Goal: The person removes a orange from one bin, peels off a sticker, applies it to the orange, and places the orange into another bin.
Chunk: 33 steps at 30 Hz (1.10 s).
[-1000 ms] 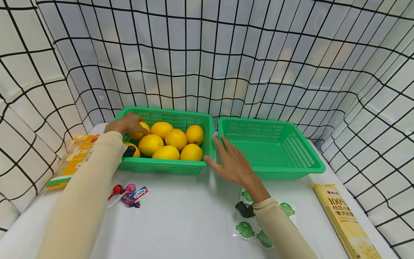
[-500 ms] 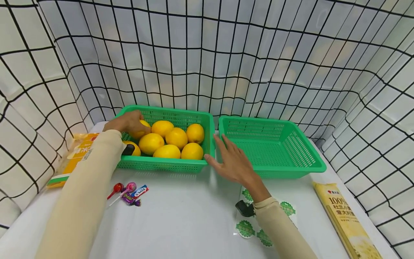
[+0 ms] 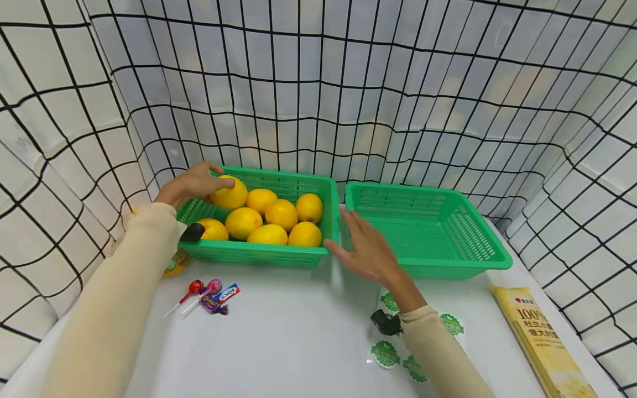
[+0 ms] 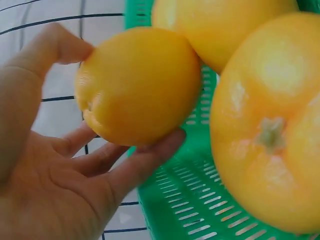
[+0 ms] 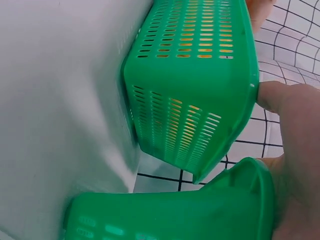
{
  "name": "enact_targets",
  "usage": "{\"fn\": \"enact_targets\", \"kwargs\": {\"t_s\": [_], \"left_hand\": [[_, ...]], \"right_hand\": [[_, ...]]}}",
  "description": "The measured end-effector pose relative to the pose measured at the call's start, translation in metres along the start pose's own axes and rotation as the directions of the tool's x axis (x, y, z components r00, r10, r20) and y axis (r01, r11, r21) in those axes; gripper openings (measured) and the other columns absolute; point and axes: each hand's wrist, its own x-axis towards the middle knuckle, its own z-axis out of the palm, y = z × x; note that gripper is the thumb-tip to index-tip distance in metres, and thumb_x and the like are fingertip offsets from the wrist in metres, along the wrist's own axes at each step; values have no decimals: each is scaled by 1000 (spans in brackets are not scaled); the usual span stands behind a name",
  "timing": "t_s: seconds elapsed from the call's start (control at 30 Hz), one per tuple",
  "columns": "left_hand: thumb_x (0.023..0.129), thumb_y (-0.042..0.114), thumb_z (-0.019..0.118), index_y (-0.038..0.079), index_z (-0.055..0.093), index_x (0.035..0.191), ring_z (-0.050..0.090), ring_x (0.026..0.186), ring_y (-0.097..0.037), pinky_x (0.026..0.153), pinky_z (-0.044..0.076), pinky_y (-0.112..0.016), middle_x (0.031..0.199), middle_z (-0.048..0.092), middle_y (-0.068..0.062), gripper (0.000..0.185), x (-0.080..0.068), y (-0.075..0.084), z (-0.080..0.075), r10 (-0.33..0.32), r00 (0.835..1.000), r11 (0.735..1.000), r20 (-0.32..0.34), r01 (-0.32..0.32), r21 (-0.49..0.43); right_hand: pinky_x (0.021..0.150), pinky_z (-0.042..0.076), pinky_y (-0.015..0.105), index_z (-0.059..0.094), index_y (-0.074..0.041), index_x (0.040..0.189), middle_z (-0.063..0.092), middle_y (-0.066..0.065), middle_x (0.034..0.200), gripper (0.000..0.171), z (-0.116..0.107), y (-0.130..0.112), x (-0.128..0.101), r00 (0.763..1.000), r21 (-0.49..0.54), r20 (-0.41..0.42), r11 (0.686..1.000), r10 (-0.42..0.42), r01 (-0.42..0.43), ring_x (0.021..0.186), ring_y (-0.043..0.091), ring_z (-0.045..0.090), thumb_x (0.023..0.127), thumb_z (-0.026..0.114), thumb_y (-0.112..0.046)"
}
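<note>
Lemon [image 3: 229, 194] held in left-hand fingers [image 4: 150, 155] above white table [image 3: 278, 342]; right hand [image 3: 370, 254] spread flat.

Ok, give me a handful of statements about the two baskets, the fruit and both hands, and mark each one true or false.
1. The left hand grips a yellow lemon. True.
2. The right-hand green basket holds three lemons. False: it holds nothing.
3. The right hand lies with straight fingers between the two baskets. True.
4. The lollipops lie inside the left green basket. False: they lie on the white table in front of it.
5. The right hand holds a lemon. False: it holds nothing.
</note>
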Motion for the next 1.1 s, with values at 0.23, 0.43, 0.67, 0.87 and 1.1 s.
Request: {"fn": "enact_targets", "kwargs": {"t_s": [0.23, 0.43, 0.67, 0.87, 1.1], "left_hand": [[107, 40, 60, 3, 26, 161, 50, 136, -36, 100, 59, -35, 162, 31, -26, 74, -14, 19, 14, 57, 997, 937, -53, -72, -343], [106, 32, 64, 10, 35, 155, 55, 136, -37, 115, 48, -50, 161, 40, -20, 61, -61, 56, 49, 160, 986, 886, -57, -169, -431], [100, 26, 70, 12, 43, 142, 56, 133, -34, 105, 49, -45, 156, 50, -16, 52, -143, 65, 125, 315, 945, 868, 93, -247, -431], [96, 22, 75, 10, 45, 136, 50, 136, -34, 99, 54, -40, 144, 54, -14, 52, -166, 53, 191, 348, 916, 842, 198, -213, -496], [98, 19, 74, 8, 43, 140, 52, 132, -32, 103, 56, -34, 146, 52, -16, 54, -149, 30, 235, 366, 911, 841, 192, -235, -487]], "right_hand": [[121, 29, 70, 23, -23, 171, 24, 14, 175, 80, -13, 16, -13, 1000, 73, 7, 997, 16, -16, 159, 42, 28, 106, 58, -56], [108, 47, 67, 44, -12, 161, 31, 18, 171, 69, -23, 28, -30, 993, 37, -115, 999, -18, 23, 149, 47, 42, 105, 66, -44], [60, 51, 35, 67, -4, 128, 54, 19, 138, 38, -28, 29, -70, 878, -146, -404, 966, -255, 214, 112, 31, 61, 96, 80, -18], [61, 53, 26, 70, -15, 95, 62, -6, 89, 12, -29, 37, -107, 914, -47, -320, 968, -249, 248, 72, 5, 54, 94, 79, -7], [64, 52, 25, 70, -9, 101, 67, 1, 94, 12, -14, 66, -116, 999, 32, -18, 999, 26, -26, 76, 7, 59, 96, 80, -14]]}}
